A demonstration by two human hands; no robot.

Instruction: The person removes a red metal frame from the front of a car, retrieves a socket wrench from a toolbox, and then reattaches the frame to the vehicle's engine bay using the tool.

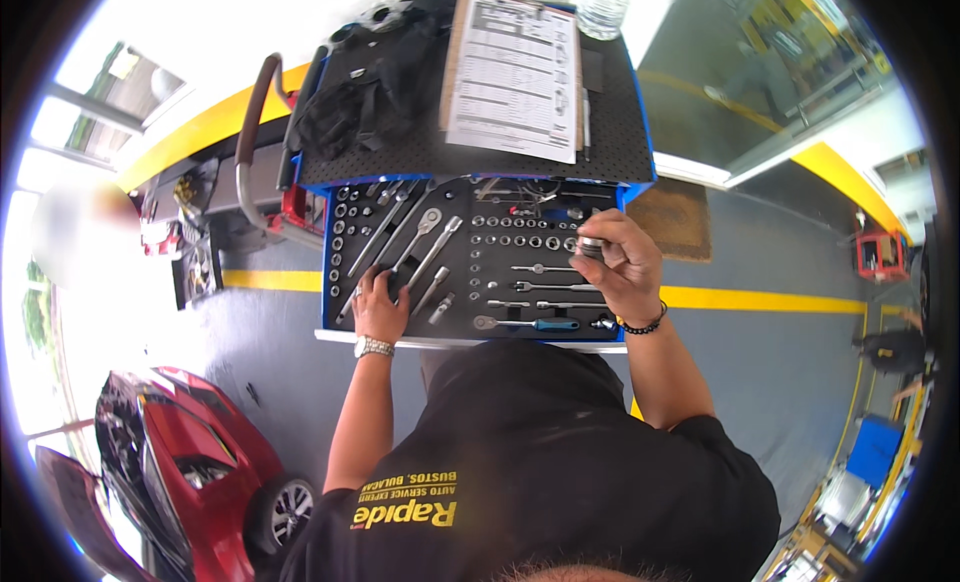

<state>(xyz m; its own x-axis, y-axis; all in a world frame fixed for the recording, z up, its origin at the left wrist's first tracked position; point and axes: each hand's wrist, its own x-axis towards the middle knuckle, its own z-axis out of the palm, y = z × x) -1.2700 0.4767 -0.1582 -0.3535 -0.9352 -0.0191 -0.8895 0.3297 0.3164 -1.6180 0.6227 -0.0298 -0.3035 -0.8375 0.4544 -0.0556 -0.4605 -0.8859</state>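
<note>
My right hand (628, 264) is raised over the right side of a pulled-out tool drawer (455, 332). It pinches a short metal socket (590, 247) between thumb and fingers. On the drawer's left half rests my left hand (380, 307), its fingers apart, near the lower end of a ratchet (425, 225) and beside an extension bar (438, 247). Whether it touches either tool I cannot tell. Rows of sockets (517, 242) sit in the dark foam insert. A ratchet with a blue handle (555, 324) lies along the near edge, below several T-shaped and straight bars.
Atop the blue cabinet are a clipboard with a printed form (512, 77), a black bag (375, 92) and a clear bottle (603, 10). A bent metal handle (247, 172) rises to the left. A red car (205, 452) with raised hood stands lower left. A brown mat (670, 222) lies right.
</note>
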